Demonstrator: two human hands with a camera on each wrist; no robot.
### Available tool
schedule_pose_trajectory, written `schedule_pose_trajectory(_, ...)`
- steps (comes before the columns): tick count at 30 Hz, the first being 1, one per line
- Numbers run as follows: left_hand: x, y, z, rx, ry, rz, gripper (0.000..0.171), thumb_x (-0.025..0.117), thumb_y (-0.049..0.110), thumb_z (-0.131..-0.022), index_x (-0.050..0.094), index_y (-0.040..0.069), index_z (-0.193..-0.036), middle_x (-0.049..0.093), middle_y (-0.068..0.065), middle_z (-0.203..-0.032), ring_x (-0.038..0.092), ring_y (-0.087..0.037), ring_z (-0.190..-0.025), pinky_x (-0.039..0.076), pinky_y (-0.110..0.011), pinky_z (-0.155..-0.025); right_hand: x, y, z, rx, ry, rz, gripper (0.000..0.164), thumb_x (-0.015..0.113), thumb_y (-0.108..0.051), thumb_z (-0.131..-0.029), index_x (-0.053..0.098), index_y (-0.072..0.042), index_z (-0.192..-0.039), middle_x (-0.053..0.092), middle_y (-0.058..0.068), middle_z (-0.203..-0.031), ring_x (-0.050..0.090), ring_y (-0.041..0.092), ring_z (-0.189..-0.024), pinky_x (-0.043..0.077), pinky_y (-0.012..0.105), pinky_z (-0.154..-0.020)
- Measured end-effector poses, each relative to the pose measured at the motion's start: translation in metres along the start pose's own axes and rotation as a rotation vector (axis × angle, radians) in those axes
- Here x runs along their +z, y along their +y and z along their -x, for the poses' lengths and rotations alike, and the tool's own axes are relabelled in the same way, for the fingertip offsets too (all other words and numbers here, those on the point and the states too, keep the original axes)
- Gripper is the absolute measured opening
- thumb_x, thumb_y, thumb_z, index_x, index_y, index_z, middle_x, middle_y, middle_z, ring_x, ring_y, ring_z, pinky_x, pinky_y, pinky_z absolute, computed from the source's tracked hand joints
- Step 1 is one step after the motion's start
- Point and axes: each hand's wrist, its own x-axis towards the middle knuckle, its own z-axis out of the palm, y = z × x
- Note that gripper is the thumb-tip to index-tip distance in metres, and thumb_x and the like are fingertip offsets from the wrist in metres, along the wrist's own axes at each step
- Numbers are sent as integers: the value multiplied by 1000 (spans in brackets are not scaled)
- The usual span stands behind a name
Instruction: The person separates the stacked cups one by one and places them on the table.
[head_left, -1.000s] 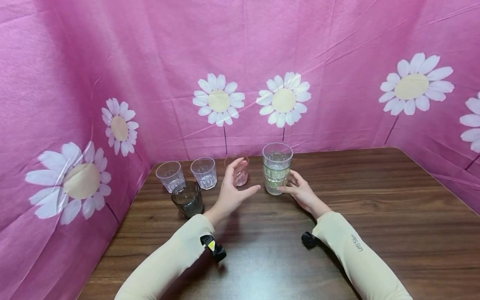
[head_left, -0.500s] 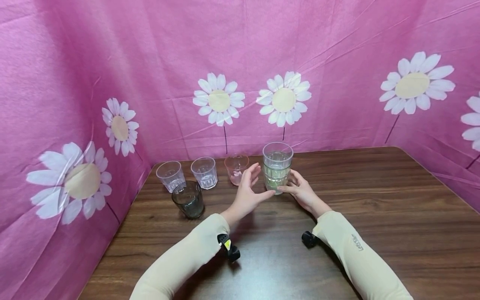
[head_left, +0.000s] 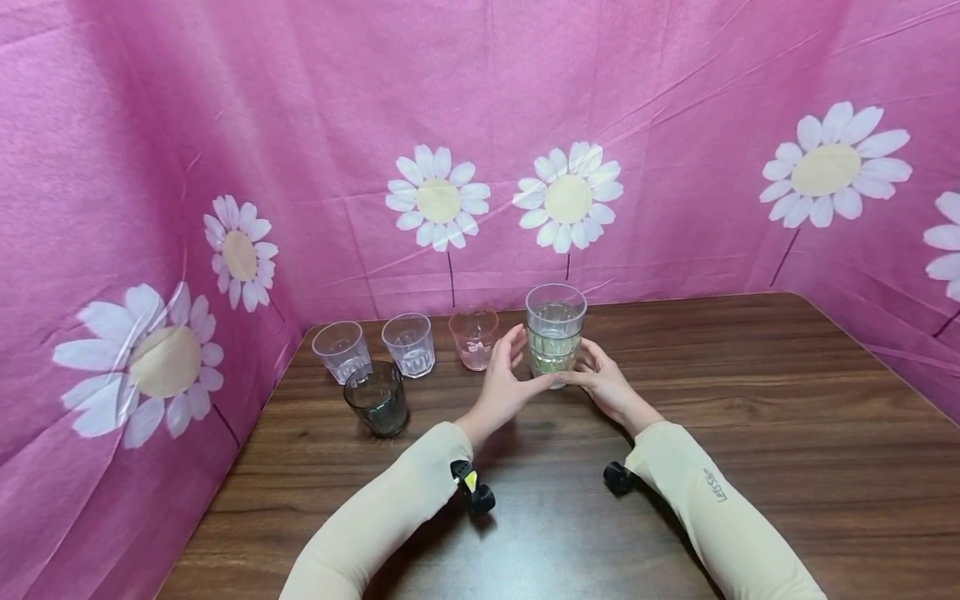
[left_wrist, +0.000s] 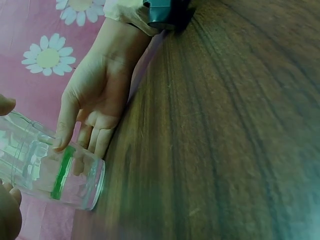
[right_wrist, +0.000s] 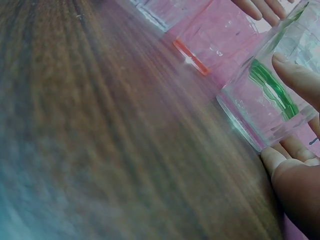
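Stack of nested drinking glasses [head_left: 555, 327]: standing upright towards the far edge of the table, between the two hands; whether the base is touching the wood is hard to tell. Walls: showing faceted, colourless at the rim and pale green lower down, with greenish lines ringing the middle; a bright green band is showing inside the colourless lowest glass in both wrist views. Right hand [head_left: 609, 385]: gripping the lower part from the right, thumb lying across the near side, fingers curving behind. Left hand [head_left: 504, 388]: holding itself spread just beside the left wall, thumb reaching across the front towards the right thumb; whether it is touching the glass is unclear. Pink glass [head_left: 475, 343]: standing left of the stack, near the left fingertips. Two colourless glasses [head_left: 409, 347]: standing farther left. Dark smoky glass [head_left: 377, 404]: standing in front of them. Table [head_left: 750, 417]: showing brown wood grain. Pink cloth [head_left: 675, 208]: hanging behind, bearing large white daisies. Sleeves [head_left: 390, 500]: covering both forearms in cream.
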Motion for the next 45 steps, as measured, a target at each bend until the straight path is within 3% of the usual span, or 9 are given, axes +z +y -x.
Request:
schedule_pose_trajectory(9,7,-11,-10,-52,14,-12,87,83,3,-78,32,-7,-148,39,-26,-145,40,-36,-138,35,-40,-114,0,1,-1,0,14,-23,80,64,10,-89,19,1,-154,34,27,-151,51,9,-117,46,20,-97)
schedule_pose_trajectory(23,17,-17,-20,-83,55,-96,89,86,11,-76,35,-5,-147,44,-23,-141,46,-34,-131,39,-46,-111,1,0,2,-4,11,-31,80,62,10,-89,17,4,-154,33,28,-150,54,3,-111,46,19,-97)
schedule_pose_trajectory(34,20,-28,-27,-82,80,-132,89,87,17,-76,36,-1,-148,48,-19,-141,49,-29,-130,42,-38,-109,2,2,2,-26,8,-68,76,59,14,-88,19,6,-152,51,3,-130,57,3,-109,48,20,-95)
schedule_pose_trajectory(45,22,-32,-33,-91,69,-140,92,89,19,-74,38,4,-149,53,-13,-141,49,-25,-129,40,-40,-110,2,0,2,-21,21,-67,78,56,18,-85,18,6,-152,54,1,-127,58,3,-106,50,21,-90)
